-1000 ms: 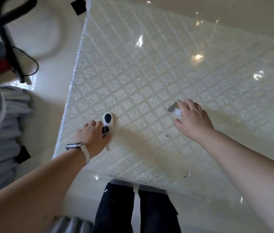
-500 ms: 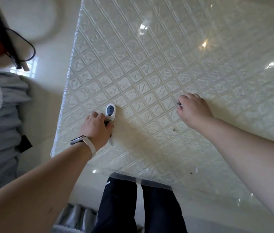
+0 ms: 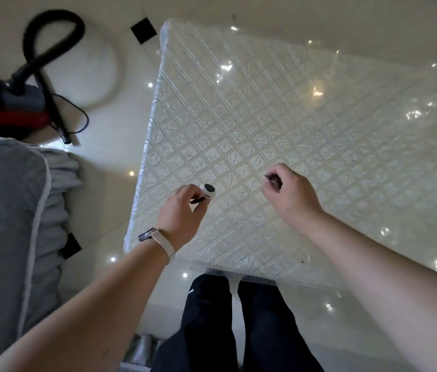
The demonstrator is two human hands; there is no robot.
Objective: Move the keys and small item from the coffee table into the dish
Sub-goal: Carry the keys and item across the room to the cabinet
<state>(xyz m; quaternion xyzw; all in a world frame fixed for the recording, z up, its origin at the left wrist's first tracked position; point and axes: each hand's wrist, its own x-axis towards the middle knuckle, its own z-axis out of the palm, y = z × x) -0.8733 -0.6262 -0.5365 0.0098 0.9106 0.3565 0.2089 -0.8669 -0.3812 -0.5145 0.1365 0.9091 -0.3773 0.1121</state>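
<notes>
My left hand (image 3: 182, 216) is closed around a bunch of keys with a white fob (image 3: 208, 193) that has a dark oval button; the fob sticks out past my fingers, lifted just above the coffee table (image 3: 279, 124). My right hand (image 3: 291, 196) is closed on a small metallic item (image 3: 272, 179), of which only a dark tip shows between thumb and fingers. Both hands hover over the near part of the white quilted-pattern tabletop. No dish is in view.
A red and grey vacuum cleaner (image 3: 5, 108) with a black hose lies on the glossy floor at the left, by a round white mat (image 3: 88, 73). A grey sofa (image 3: 5, 224) fills the lower left. My dark-trousered legs (image 3: 233, 326) stand at the table's near edge.
Both hands have lifted off the tabletop with their objects. The view has pulled back and tilted, which brings the vacuum cleaner and the table's far corner into sight.
</notes>
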